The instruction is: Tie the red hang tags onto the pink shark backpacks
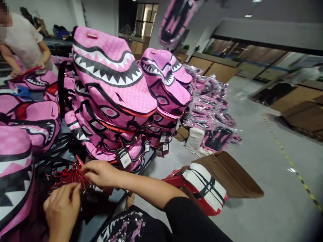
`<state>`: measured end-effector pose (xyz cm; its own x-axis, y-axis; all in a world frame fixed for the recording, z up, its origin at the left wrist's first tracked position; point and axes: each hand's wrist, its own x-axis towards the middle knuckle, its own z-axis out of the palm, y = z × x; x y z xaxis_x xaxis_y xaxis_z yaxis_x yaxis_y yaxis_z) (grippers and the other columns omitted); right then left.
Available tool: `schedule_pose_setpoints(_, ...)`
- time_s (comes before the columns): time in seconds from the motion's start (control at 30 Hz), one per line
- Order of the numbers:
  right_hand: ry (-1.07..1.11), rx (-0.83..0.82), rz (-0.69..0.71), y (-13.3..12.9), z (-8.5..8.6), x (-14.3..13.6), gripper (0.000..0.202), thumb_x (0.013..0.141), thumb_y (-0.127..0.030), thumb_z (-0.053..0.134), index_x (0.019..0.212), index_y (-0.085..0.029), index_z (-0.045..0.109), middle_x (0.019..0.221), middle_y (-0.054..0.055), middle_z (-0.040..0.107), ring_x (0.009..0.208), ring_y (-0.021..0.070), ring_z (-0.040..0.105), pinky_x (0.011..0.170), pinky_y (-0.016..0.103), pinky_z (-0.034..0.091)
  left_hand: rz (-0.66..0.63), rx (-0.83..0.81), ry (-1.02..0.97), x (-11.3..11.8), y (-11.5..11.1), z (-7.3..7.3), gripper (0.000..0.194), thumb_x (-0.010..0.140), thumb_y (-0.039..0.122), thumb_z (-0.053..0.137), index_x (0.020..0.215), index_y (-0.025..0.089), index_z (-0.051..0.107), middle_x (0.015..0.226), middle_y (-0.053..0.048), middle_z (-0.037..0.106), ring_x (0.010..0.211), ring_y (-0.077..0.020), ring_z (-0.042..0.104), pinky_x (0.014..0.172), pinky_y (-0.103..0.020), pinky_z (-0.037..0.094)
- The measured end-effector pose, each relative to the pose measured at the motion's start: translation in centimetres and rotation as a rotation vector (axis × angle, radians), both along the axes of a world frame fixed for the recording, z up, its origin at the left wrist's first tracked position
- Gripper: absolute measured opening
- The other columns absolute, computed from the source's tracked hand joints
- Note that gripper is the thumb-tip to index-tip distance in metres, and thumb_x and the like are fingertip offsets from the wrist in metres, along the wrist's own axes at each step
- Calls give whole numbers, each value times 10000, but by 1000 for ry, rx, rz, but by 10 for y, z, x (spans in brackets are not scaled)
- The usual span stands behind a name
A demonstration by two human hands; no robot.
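A tangled bunch of red tag strings (73, 174) lies low at the left, by the black straps. At its upper right, my right hand (102, 173) is closed with its fingertips among the strings. My left hand (62, 208) is just below the bunch, fingers curled and thumb near the index finger; what it pinches, if anything, is hidden. Beyond my right hand stands a stack of pink shark-mouth backpacks (111, 70). From them hang black hang tags (123, 157) with white barcode labels. Another pink backpack (16, 181) is close beside my left hand.
More pink backpacks (37, 117) lie at the left, where another person (25, 37) handles one. Behind the stack are plastic-wrapped backpacks (207, 101). On the floor at my right sit an open cardboard box (227, 174) and a strapped white bundle (205, 181) in red wrapping.
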<state>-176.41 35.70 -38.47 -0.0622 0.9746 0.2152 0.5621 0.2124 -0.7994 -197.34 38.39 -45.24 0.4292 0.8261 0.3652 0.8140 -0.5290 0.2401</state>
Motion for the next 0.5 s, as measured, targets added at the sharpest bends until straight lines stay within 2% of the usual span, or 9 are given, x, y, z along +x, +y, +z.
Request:
schedule_pose_setpoints(0.07, 12, 80, 51, -6, -3, 0, 335, 808, -14, 468, 1024, -188, 656, 911, 20, 695, 820, 115, 647, 781, 214, 498, -135, 6, -129, 27, -2, 14, 267, 905, 413, 402, 877, 309, 646, 891, 8, 717, 926, -257, 636, 904, -462, 466)
schedule_pose_setpoints(0.13, 17, 213, 36, -18, 0, 10, 323, 807, -9, 442, 1001, -164, 648, 919, 41, 693, 800, 116, 649, 776, 224, 515, -281, 32, -316, 54, -3, 25, 212, 897, 372, 485, 912, 265, 667, 944, -4, 733, 964, -239, 658, 1000, -464, 436)
schedule_pose_setpoints(0.17, 17, 280, 16, -24, 5, 18, 300, 823, -26, 438, 992, -160, 646, 920, 49, 694, 807, 122, 652, 779, 234, 522, -335, 24, -416, 66, -3, 29, 205, 900, 337, 506, 933, 232, 678, 958, -22, 738, 953, -223, 673, 999, -434, 454)
schedule_pose_setpoints(0.23, 24, 375, -26, -34, 18, 39, 254, 873, -90, 458, 1033, -175, 636, 926, 49, 699, 832, 131, 659, 795, 250, 532, -397, -50, -588, 89, -4, 39, 197, 912, 283, 520, 949, 199, 695, 914, -23, 745, 836, -167, 698, 864, -312, 533)
schedule_pose_setpoints(0.3, 48, 404, -160, -37, 31, 65, 251, 917, -176, 487, 1137, -211, 603, 912, 30, 702, 814, 132, 667, 779, 255, 539, -387, -133, -688, 109, -2, 51, 189, 922, 264, 533, 963, 204, 708, 870, -2, 747, 742, -129, 696, 706, -226, 545)
schedule_pose_setpoints(0.37, 22, 388, -404, -33, 39, 95, 296, 938, -238, 490, 1227, -221, 553, 891, 25, 704, 765, 141, 669, 735, 270, 540, -360, -120, -711, 128, 5, 66, 191, 918, 274, 559, 1010, 214, 715, 910, -2, 754, 768, -130, 704, 716, -220, 544)
schedule_pose_setpoints(0.43, -115, 366, -619, -24, 38, 123, 327, 936, -246, 482, 1254, -183, 529, 868, 44, 709, 729, 169, 665, 693, 298, 529, -340, -38, -658, 145, 16, 80, 221, 919, 272, 565, 1078, 216, 709, 982, -20, 752, 829, -147, 708, 765, -242, 541)
schedule_pose_setpoints(0.5, -302, 371, -713, -15, 28, 142, 342, 926, -242, 480, 1252, -149, 523, 885, 72, 715, 736, 194, 667, 678, 312, 517, -326, 30, -529, 160, 27, 92, 251, 924, 253, 554, 1127, 224, 699, 989, -28, 749, 836, -165, 707, 744, -261, 532)
